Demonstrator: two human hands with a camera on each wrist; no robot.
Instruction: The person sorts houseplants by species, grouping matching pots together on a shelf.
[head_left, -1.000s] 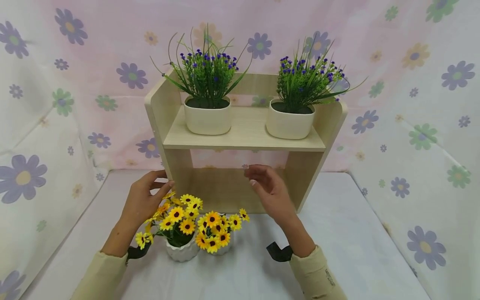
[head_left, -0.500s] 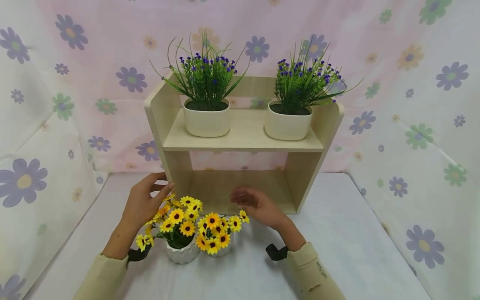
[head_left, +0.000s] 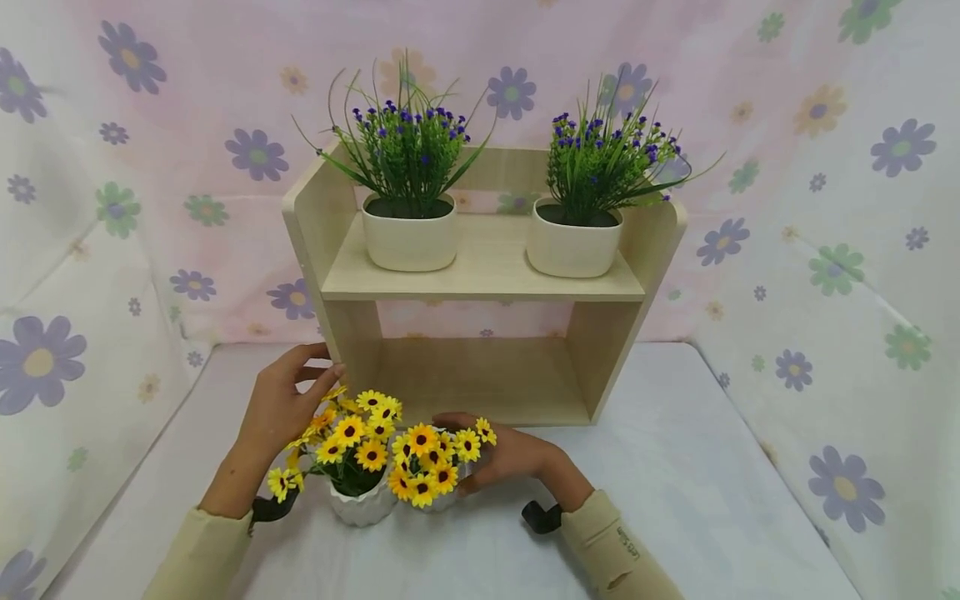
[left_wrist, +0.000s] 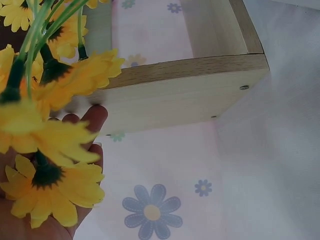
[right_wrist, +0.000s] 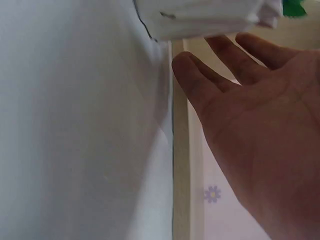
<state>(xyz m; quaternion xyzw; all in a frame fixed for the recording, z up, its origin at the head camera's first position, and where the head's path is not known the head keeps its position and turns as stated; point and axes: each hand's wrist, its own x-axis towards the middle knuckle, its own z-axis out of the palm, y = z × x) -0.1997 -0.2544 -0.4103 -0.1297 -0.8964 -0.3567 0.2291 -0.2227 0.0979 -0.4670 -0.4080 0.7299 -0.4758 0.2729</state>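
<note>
My left hand [head_left: 281, 408] rests at the lower left side of the wooden shelf [head_left: 483, 296], its fingertips by the side panel. In the left wrist view, yellow flowers [left_wrist: 60, 190] partly cover those fingers. Just right of it stands a white ribbed pot [head_left: 362, 507] of yellow flowers. My right hand [head_left: 510, 454] is beside a second, smaller pot of yellow flowers [head_left: 423, 467], thumb in front and fingers behind. In the right wrist view its fingers extend toward the white pot [right_wrist: 205, 17]; contact is not clear.
Two cream pots, a left one [head_left: 410, 242] and a right one [head_left: 573, 248], hold purple-flowered grass on the upper shelf board. The lower compartment [head_left: 480, 379] opens to the front. A white cloth [head_left: 712, 500] covers the table. Flower-patterned curtains surround it.
My right hand has come down and left from in front of the lower compartment to the smaller yellow-flower pot. My left hand has stayed at the shelf's side.
</note>
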